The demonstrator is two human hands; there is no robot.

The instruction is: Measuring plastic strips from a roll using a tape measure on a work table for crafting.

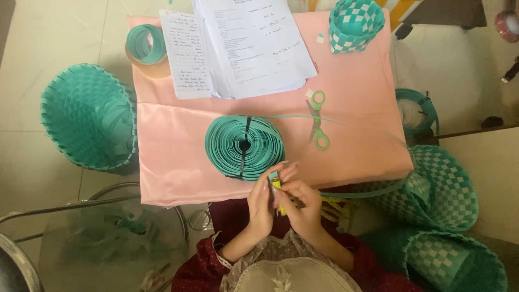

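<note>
At the near edge of the pink-covered worktop (173, 140), the left hand (260, 203) and the right hand (300, 208) meet, both grips closed around a small yellow-and-teal utility knife (275, 184) held upright just in front of the big tied coil of teal strapping (244, 146). Green-handled scissors (318, 120) lie just right of the coil, a stack of white printed sheets (243, 46) sits at the far edge with a ring of teal tape (146, 44) to its left, and a small teal-and-white checked basket (354, 24) stands at the far right corner. Larger woven teal baskets (89, 116) rest on the floor on both sides.
</note>
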